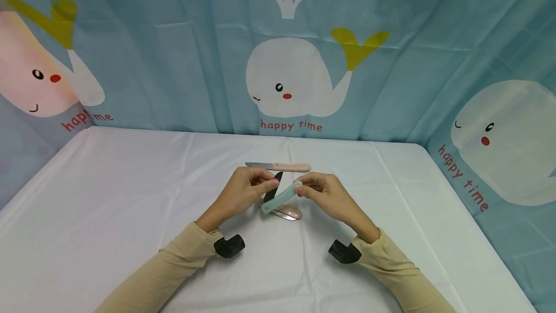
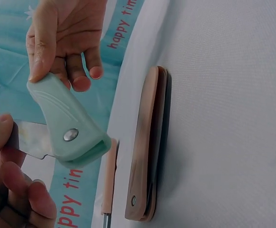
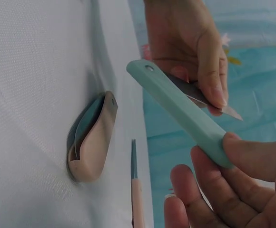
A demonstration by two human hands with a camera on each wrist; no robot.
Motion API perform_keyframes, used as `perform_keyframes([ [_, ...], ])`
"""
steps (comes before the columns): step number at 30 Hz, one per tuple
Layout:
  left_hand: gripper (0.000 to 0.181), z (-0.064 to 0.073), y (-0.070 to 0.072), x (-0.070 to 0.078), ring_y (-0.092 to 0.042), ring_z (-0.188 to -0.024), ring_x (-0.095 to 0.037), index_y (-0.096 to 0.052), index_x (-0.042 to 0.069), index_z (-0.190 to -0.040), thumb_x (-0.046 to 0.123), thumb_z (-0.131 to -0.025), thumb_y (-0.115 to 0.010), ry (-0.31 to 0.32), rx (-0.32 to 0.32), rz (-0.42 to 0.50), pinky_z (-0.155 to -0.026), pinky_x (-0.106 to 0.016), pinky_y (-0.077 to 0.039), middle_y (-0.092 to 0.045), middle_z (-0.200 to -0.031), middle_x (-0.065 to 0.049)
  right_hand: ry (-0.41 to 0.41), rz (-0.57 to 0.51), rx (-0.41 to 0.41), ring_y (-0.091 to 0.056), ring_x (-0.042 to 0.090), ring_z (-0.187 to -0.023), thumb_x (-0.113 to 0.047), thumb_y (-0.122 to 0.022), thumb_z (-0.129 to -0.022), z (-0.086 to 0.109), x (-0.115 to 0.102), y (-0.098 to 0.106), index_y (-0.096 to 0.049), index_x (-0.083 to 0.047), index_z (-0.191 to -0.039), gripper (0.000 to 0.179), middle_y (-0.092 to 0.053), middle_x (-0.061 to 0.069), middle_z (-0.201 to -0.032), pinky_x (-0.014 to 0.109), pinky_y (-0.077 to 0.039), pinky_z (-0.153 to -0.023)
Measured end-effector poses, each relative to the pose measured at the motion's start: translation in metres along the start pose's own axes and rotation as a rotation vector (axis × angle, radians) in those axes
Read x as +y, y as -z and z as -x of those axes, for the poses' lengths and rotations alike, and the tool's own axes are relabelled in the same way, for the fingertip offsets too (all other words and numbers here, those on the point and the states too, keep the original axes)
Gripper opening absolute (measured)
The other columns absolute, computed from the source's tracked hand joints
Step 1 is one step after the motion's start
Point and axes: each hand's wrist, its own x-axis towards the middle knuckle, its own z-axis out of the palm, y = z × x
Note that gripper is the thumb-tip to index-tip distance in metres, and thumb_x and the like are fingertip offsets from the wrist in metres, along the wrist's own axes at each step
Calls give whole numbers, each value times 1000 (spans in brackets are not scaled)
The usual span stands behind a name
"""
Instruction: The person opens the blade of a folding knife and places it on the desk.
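Note:
A folding knife with a mint-green handle [image 1: 282, 198] is held above the white table, its blade [image 2: 33, 139] swung partly out. My left hand [image 1: 247, 185] pinches that blade between thumb and fingers. On the other side, my right hand [image 1: 327, 194] pinches the end of the handle, its other fingers loosely bent in the right wrist view. Below them lies a pinkish folding knife [image 3: 94, 147], with its blade folded into the handle. Farther back rests another pink-handled knife [image 1: 292, 167], blade extended and pointing left.
A white cloth [image 1: 130, 197] with creases covers the table. Light-blue curtains [image 1: 173, 62] printed with whales hang along the back and sides. Black wrist mounts [image 1: 229, 246] sit on both beige sleeves [image 1: 173, 264].

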Motion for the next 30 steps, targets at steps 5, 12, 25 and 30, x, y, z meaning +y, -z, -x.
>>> perform_keyframes([
  [5, 11, -1, 2, 0, -57, -64, -15, -74, 5, -94, 15, -93, -70, 4, 32, 9, -57, -22, -46, -69, -77, -8, 0, -5, 37, -69, 35, -92, -19, -65, -97, -1, 1, 2, -70, -1, -111, 24, -74, 13, -97, 43, -57, -81],
  [12, 11, -2, 3, 0, -64, -70, -27, -74, 5, -96, 15, -93, -70, 24, 65, 31, -61, -27, -53, -71, -81, -10, -21, -26, 90, -70, 37, -93, -16, -65, -97, -1, 2, 4, -69, 0, -111, 22, -75, 15, -98, 42, -58, -82],
  [25, 15, -1, 4, -2, -72, -77, -22, -68, -5, -99, 9, -92, -70, 70, 108, 136, -75, -30, -60, -73, -94, -20, -15, -108, 152, -73, 25, -91, -10, -63, -98, -1, 7, 7, -66, 5, -115, 23, -72, 22, -105, 27, -59, -81],
  [30, 14, -2, 4, -2, -71, -74, -16, -65, -7, -98, 6, -93, -68, 74, 120, 206, -74, -29, -61, -72, -95, -23, -18, -136, 164, -73, 20, -90, -10, -62, -98, -1, 8, 8, -64, 7, -117, 25, -71, 25, -107, 28, -60, -81],
])
